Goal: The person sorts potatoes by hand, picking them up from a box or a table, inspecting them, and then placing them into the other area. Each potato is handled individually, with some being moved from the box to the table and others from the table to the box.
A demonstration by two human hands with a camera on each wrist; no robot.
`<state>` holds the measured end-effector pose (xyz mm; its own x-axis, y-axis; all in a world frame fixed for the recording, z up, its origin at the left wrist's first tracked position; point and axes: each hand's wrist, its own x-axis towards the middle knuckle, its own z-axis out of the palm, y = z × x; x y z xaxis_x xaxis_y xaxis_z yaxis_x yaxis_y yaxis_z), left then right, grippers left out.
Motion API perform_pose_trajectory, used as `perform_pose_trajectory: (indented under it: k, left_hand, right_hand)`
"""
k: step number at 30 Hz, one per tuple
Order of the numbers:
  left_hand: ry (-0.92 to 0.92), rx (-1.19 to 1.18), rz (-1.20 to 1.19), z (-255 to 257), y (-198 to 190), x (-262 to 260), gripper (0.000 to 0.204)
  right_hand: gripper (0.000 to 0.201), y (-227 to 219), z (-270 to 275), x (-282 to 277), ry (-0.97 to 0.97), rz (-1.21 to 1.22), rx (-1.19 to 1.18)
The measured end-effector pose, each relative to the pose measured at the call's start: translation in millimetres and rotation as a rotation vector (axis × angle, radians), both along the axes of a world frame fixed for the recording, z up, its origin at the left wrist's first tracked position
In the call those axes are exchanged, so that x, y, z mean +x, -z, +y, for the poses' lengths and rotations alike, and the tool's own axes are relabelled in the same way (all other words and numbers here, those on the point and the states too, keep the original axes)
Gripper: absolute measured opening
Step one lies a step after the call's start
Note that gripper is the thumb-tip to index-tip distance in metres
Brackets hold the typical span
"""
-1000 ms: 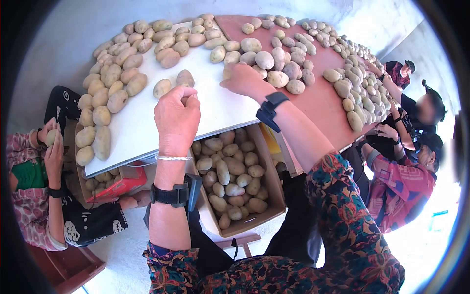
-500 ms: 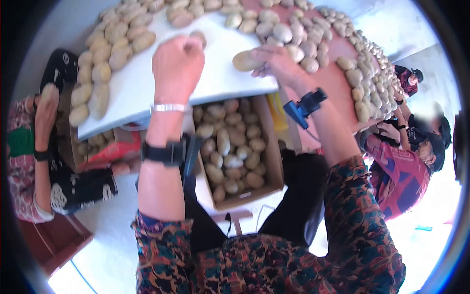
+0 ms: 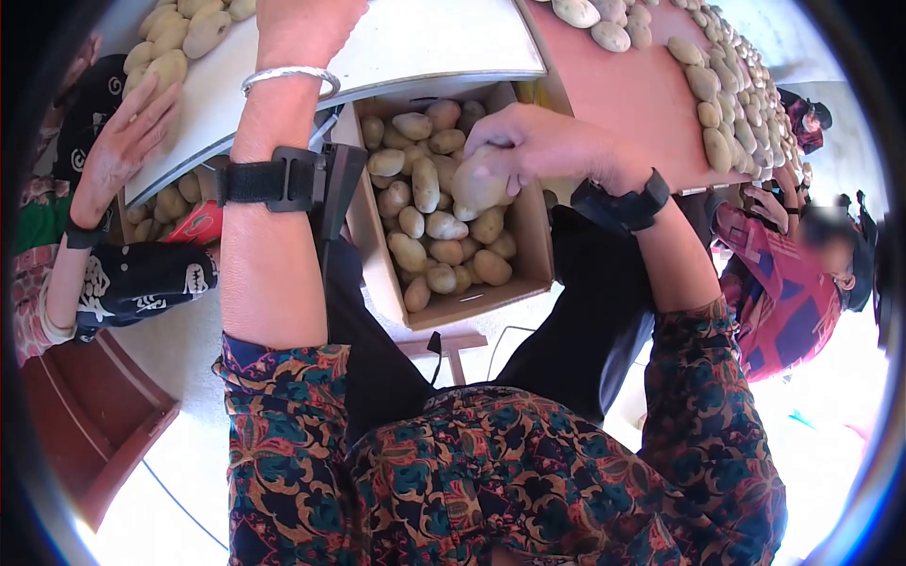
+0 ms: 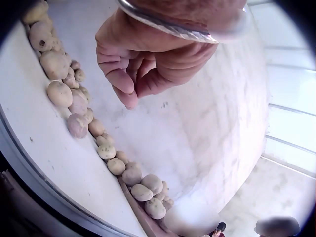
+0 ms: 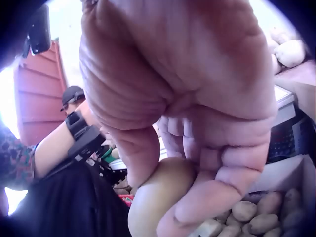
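gripping potato [image 3: 478, 185] above box [image 3: 536, 247]

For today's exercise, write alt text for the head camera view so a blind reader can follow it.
A person's right hand holds a potato above a cardboard box full of potatoes. Their left forearm reaches up over a white board lined with more potatoes.

Head view downward; wrist views close-up.

Open cardboard box [image 3: 531, 247] top under the white board [image 3: 429, 47] edge, potatoes [image 3: 429, 226] heaped inside
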<state>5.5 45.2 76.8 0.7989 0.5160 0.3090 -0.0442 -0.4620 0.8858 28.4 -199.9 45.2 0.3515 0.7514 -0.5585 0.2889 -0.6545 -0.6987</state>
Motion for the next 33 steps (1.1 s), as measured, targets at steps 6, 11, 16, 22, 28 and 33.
perform_pose_trajectory:
  k: [6,11,16,22,28,33]
  left_hand:
    - [0.061,0.175,0.113,18.4,22.9,17.7,0.022]
    - [0.049,-0.058,0.096,-5.9,11.0,1.8,0.023]
    - [0.058,-0.073,0.111,-12.5,9.6,3.2,0.023]
    - [0.053,-0.038,0.089,-15.4,16.2,6.1,0.02]
    - [0.063,-0.058,0.099,-18.2,19.0,8.4,0.019]
    - [0.131,0.053,0.23,-18.2,28.3,16.2,0.021]
  right_hand:
    - [0.026,-26.7,-8.1,-3.1,-0.07,0.03,-0.23]
    - [0.024,-56.8,-40.1,46.6,0.408,-0.125,0.08]
    - [0.025,-45.0,-69.0,114.3,0.684,-0.611,0.096]
    - [0.055,-45.6,-48.5,164.2,0.682,-1.02,0.123]
    - [0.088,-30.3,-17.9,203.9,0.468,-0.978,-0.028]
    - [0.09,-33.2,-11.7,180.4,0.501,-0.938,-0.11]
